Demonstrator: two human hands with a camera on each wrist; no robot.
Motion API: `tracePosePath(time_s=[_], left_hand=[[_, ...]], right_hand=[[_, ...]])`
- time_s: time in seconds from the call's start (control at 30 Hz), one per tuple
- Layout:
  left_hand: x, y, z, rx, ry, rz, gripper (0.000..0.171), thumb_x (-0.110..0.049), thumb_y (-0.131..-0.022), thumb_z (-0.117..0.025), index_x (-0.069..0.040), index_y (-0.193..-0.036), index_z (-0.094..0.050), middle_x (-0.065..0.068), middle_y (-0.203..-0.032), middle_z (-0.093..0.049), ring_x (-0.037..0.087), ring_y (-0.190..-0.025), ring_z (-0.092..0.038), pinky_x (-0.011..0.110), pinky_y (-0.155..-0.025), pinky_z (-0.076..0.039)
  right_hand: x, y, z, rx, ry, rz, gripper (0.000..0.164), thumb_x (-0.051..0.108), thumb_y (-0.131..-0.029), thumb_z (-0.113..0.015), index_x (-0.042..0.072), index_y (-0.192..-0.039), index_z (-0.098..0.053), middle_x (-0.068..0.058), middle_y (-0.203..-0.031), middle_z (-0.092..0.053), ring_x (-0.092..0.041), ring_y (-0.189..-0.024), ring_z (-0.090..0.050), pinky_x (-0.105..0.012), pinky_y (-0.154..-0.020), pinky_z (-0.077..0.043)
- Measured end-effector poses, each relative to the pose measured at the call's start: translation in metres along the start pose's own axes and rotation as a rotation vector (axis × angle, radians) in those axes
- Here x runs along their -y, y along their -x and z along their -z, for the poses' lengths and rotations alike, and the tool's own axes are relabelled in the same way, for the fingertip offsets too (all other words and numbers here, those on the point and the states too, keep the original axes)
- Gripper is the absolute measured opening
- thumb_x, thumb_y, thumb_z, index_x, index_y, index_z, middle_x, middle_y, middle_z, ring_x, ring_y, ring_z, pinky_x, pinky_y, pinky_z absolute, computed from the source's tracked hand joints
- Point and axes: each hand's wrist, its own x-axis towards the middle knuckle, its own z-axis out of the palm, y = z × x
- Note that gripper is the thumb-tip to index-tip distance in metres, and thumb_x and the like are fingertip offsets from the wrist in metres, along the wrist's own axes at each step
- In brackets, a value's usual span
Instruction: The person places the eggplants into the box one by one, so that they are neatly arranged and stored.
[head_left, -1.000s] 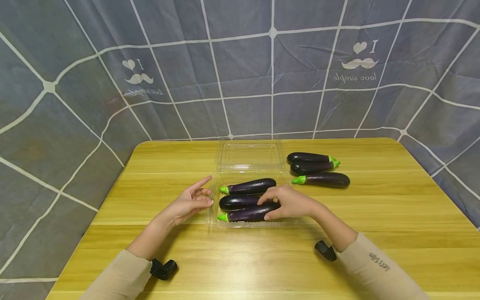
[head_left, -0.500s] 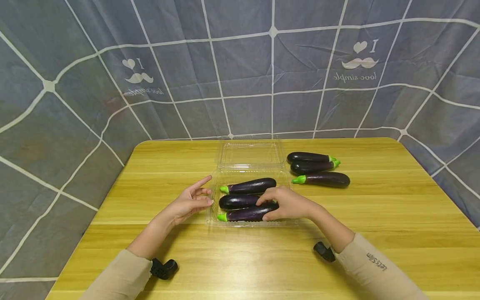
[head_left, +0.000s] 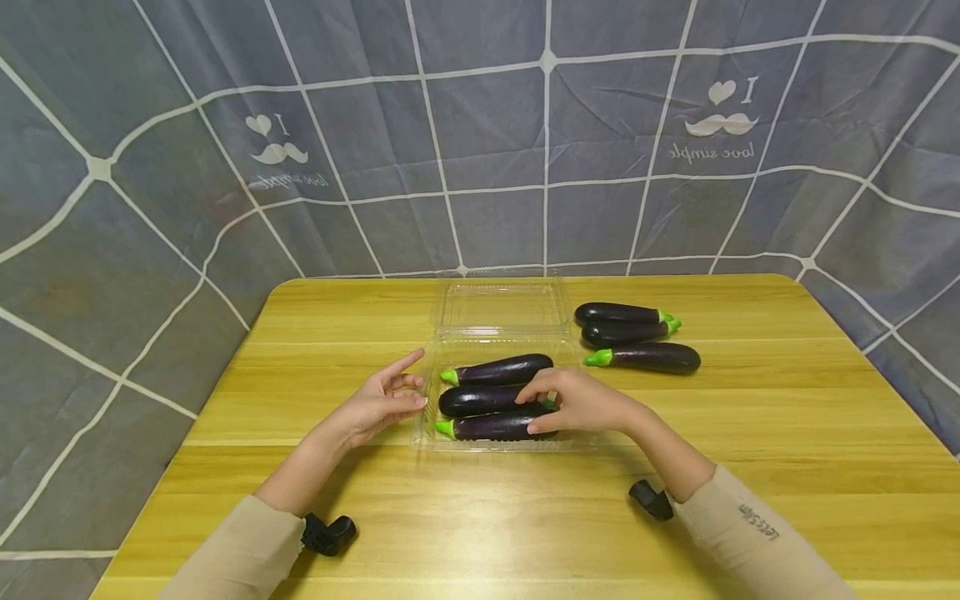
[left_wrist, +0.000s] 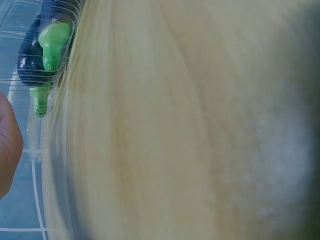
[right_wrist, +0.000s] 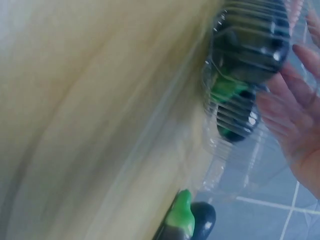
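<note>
A clear plastic clamshell container (head_left: 501, 448) lies open on the wooden table with three eggplants in its base. The back eggplant (head_left: 502, 369) and front eggplant (head_left: 487, 427) have green stems at the left. The middle eggplant (head_left: 476, 402) has its stem under my right hand (head_left: 581, 404). That hand arches over the right ends of the front two, its thumb at the front one and fingertips at the middle one. In the right wrist view its fingers are spread and loosely bent. At the container's left wall, my left hand (head_left: 378, 406) touches the rim with relaxed fingers.
Three more eggplants lie right of the container: a far one (head_left: 618, 314), one against it (head_left: 626, 334) and a nearer one (head_left: 652, 358). The container's lid (head_left: 502, 307) is folded back. A grey gridded cloth (head_left: 487, 125) hangs behind the table (head_left: 480, 533).
My right hand has shifted very slightly, and a bit more green stem shows beneath it. The left hand and the eggplants stay nearly still.
</note>
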Motion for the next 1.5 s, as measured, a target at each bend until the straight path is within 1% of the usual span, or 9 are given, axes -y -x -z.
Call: tracePosePath(time_s=[0.23,0.4,0.7,0.9,1.0,1.2,1.3,1.4,1.5], left_hand=[[-0.001,0.001,0.000,0.004,0.005,-0.005,0.082,0.009,-0.086,-0.057,-0.011,-0.151,-0.012,0.002,-0.103,-0.046,0.008,-0.080,-0.056,0.020,-0.076,-0.051],[-0.001,0.001,-0.001,0.003,0.013,-0.004,0.082,0.010,-0.086,-0.057,-0.011,-0.151,-0.012,0.002,-0.103,-0.046,0.008,-0.080,-0.056,0.020,-0.076,-0.051],[0.001,0.001,0.000,0.000,0.013,0.005,0.081,0.009,-0.086,-0.057,-0.012,-0.151,-0.012,0.002,-0.102,-0.047,0.008,-0.080,-0.056,0.020,-0.077,-0.051],[0.002,0.000,0.000,0.000,0.010,0.005,0.081,0.009,-0.086,-0.057,-0.013,-0.151,-0.013,0.002,-0.103,-0.047,0.008,-0.080,-0.057,0.021,-0.077,-0.051],[0.001,0.000,0.000,0.000,0.007,0.005,0.081,0.009,-0.086,-0.057,-0.013,-0.151,-0.013,0.002,-0.103,-0.047,0.008,-0.080,-0.057,0.021,-0.077,-0.051],[0.000,0.000,0.001,-0.001,0.005,0.006,0.081,0.008,-0.086,-0.057,-0.013,-0.151,-0.013,0.003,-0.104,-0.047,0.008,-0.080,-0.056,0.020,-0.076,-0.051],[0.000,0.000,0.000,0.000,0.005,0.007,0.081,0.008,-0.086,-0.058,-0.013,-0.151,-0.013,0.003,-0.104,-0.046,0.008,-0.080,-0.056,0.021,-0.077,-0.051],[-0.001,0.000,0.000,-0.001,0.005,0.009,0.081,0.007,-0.086,-0.058,-0.013,-0.151,-0.013,0.003,-0.104,-0.046,0.008,-0.080,-0.056,0.021,-0.077,-0.051],[-0.001,0.000,0.000,-0.001,0.009,0.010,0.082,0.008,-0.086,-0.058,-0.013,-0.151,-0.013,0.002,-0.104,-0.046,0.008,-0.080,-0.056,0.020,-0.076,-0.051]], right_hand=[[-0.003,0.007,0.011,-0.028,-0.081,-0.011,0.036,0.027,-0.084,-0.070,0.005,-0.113,-0.065,-0.008,-0.106,-0.062,-0.025,-0.091,-0.056,-0.036,-0.077,-0.053],[-0.005,0.012,0.015,-0.057,-0.104,-0.004,0.033,0.024,-0.085,-0.070,0.005,-0.111,-0.066,-0.009,-0.107,-0.062,-0.028,-0.093,-0.056,-0.041,-0.079,-0.053],[-0.006,0.020,0.022,-0.108,-0.084,-0.006,0.034,0.025,-0.084,-0.070,0.005,-0.111,-0.065,-0.010,-0.110,-0.063,-0.029,-0.094,-0.058,-0.042,-0.080,-0.052],[-0.008,0.026,0.029,-0.161,-0.068,-0.018,0.035,0.024,-0.082,-0.072,0.008,-0.112,-0.066,-0.011,-0.108,-0.063,-0.029,-0.093,-0.058,-0.038,-0.077,-0.054],[-0.009,0.029,0.033,-0.176,-0.053,-0.028,0.035,0.023,-0.082,-0.073,0.009,-0.112,-0.066,-0.010,-0.107,-0.063,-0.028,-0.093,-0.058,-0.036,-0.077,-0.054],[-0.009,0.035,0.040,-0.192,-0.020,-0.043,0.036,0.024,-0.081,-0.073,0.010,-0.114,-0.066,-0.002,-0.107,-0.063,-0.026,-0.091,-0.058,-0.035,-0.078,-0.053],[-0.011,0.040,0.043,-0.202,-0.016,-0.070,0.038,0.025,-0.081,-0.074,0.010,-0.114,-0.066,-0.004,-0.108,-0.063,-0.026,-0.092,-0.058,-0.036,-0.078,-0.053],[-0.013,0.045,0.046,-0.212,-0.019,-0.094,0.039,0.026,-0.080,-0.074,0.009,-0.114,-0.065,-0.008,-0.109,-0.063,-0.020,-0.091,-0.058,-0.036,-0.079,-0.052],[-0.016,0.050,0.048,-0.221,-0.031,-0.105,0.039,0.025,-0.080,-0.075,0.008,-0.114,-0.065,-0.009,-0.108,-0.063,-0.020,-0.091,-0.058,-0.037,-0.080,-0.052]])
